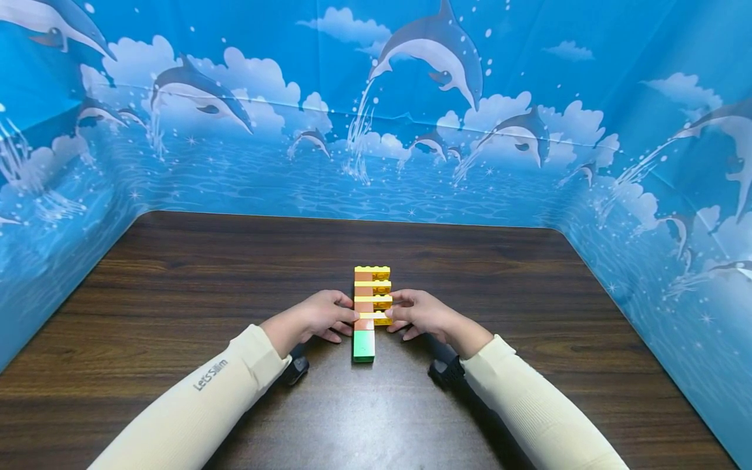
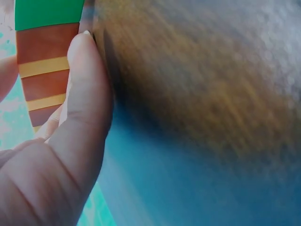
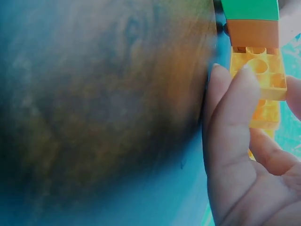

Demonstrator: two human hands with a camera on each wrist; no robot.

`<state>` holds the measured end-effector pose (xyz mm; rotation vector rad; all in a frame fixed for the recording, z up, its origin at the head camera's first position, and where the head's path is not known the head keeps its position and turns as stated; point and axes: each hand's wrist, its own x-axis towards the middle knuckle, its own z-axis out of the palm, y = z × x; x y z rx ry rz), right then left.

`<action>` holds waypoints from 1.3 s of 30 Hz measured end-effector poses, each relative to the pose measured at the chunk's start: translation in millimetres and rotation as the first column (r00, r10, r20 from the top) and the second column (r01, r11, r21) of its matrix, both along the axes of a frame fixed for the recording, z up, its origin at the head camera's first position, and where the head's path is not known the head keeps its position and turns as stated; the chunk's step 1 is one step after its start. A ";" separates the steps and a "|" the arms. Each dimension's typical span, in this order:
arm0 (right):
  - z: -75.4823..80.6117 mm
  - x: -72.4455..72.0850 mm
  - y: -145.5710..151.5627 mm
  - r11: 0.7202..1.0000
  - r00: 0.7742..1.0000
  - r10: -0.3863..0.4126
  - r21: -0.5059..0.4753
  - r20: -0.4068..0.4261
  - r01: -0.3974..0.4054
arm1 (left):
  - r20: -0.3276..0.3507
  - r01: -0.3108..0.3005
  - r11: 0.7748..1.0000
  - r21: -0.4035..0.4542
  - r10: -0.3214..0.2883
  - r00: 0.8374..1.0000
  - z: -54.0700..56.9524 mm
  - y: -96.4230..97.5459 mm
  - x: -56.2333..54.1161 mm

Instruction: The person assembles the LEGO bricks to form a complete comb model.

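A stack of toy building bricks lies on the table between the two hands, with its green brick (image 1: 363,345) at the near end. Beyond the green come orange bricks (image 1: 363,324) alternating with longer yellow bricks (image 1: 382,303) that jut out to the right. My left hand (image 1: 323,315) holds the stack's left side, its thumb against the orange and yellow layers in the left wrist view. From the right, my right hand (image 1: 422,313) grips the jutting yellow end. In the right wrist view, that thumb lies on the hollow underside of a yellow brick (image 3: 275,81); other fingers are partly hidden.
The dark wooden table (image 1: 205,274) extends around the stack. A blue curtain (image 1: 264,150) printed with dolphins surrounds its back and sides. Dark wrist devices (image 1: 296,370) sit under both cream sleeves (image 1: 211,391).
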<state>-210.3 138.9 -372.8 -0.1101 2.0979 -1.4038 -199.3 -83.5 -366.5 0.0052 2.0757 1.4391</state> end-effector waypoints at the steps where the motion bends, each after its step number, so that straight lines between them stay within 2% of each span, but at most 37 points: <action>1: -0.1 -0.4 0.0 1.000 1.000 0.005 0.004 -0.003 -0.005 | 0.000 -0.002 1.000 0.001 0.002 1.000 0.3 0.0 0.0; 21: 1.6 -1.0 -4.5 0.998 0.999 0.000 0.068 -0.039 0.002 | 0.023 -0.007 1.000 0.006 0.007 1.000 3.5 1.6 -3.4; 32: 1.3 -1.0 -5.4 0.994 0.998 0.013 0.106 -0.063 -0.007 | 0.024 0.003 1.000 -0.025 -0.002 1.000 5.1 2.4 -4.0; 39: 0.2 -1.4 -6.8 0.994 0.998 0.004 0.109 -0.060 0.003 | 0.005 0.006 0.998 -0.058 -0.006 1.000 1.2 3.5 -5.7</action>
